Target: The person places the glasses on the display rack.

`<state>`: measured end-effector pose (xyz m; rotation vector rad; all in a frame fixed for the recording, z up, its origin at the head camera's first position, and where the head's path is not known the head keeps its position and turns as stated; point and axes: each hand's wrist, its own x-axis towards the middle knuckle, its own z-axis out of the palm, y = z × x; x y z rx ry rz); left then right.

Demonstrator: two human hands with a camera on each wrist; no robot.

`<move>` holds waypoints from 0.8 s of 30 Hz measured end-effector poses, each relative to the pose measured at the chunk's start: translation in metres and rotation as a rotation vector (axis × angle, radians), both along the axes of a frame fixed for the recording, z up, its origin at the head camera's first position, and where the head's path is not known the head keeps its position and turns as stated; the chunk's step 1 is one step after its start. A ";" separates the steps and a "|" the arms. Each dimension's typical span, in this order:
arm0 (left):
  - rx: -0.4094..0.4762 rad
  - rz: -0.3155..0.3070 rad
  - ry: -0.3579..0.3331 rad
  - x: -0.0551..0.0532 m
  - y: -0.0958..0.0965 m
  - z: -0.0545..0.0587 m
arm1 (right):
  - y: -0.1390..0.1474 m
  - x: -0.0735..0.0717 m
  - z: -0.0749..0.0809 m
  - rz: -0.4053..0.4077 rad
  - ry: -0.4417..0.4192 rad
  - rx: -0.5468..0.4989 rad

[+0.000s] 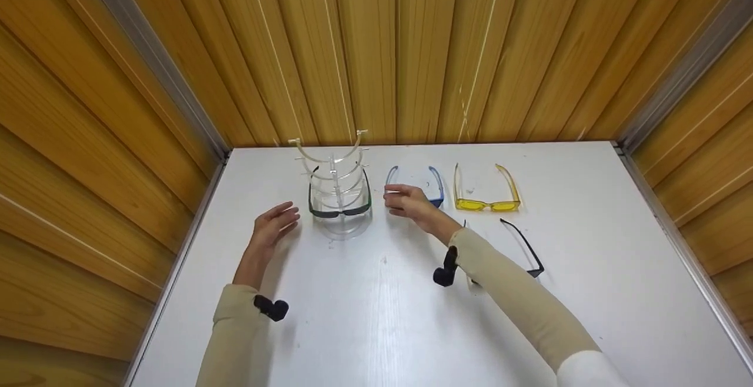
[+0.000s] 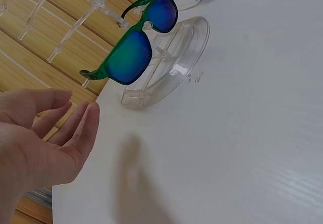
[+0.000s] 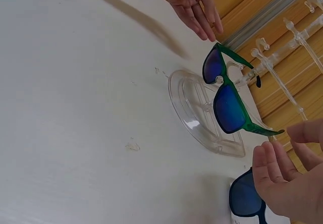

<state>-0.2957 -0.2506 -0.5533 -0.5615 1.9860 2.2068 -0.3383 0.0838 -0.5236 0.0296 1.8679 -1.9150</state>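
Green-framed sunglasses [image 1: 341,213] with blue-green mirrored lenses sit on the lowest tier of a clear plastic glasses stand [image 1: 344,235]. To the left of the stand, my left hand [image 1: 275,226] hovers with its fingers loosely bent and nothing in them. My right hand [image 1: 412,203] is on the other side, empty too, its fingers pointing toward the stand. In the right wrist view its fingertips are close by the end of one green temple [image 3: 262,129]. Blue sunglasses [image 1: 438,184] lie behind the right hand, which covers part of them.
Yellow sunglasses [image 1: 487,205] lie unfolded on the white table [image 1: 376,316], right of the blue pair. Nearer, black-framed glasses [image 1: 525,243] are partly hidden under the right forearm. The stand's upper arms [image 1: 329,159] rise bare above the green pair. Wood-patterned walls [image 1: 365,52] enclose the table.
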 end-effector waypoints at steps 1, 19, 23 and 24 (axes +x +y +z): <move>-0.003 -0.005 0.000 0.001 0.000 0.001 | 0.003 0.001 0.001 0.008 0.004 0.003; -0.038 -0.157 0.050 0.021 0.015 0.012 | 0.058 0.007 0.013 0.176 0.065 0.041; -0.058 -0.214 0.045 0.024 0.025 0.012 | 0.078 0.007 0.015 0.201 0.080 0.050; -0.063 -0.227 0.042 0.025 0.027 0.011 | 0.083 0.007 0.015 0.208 0.086 0.049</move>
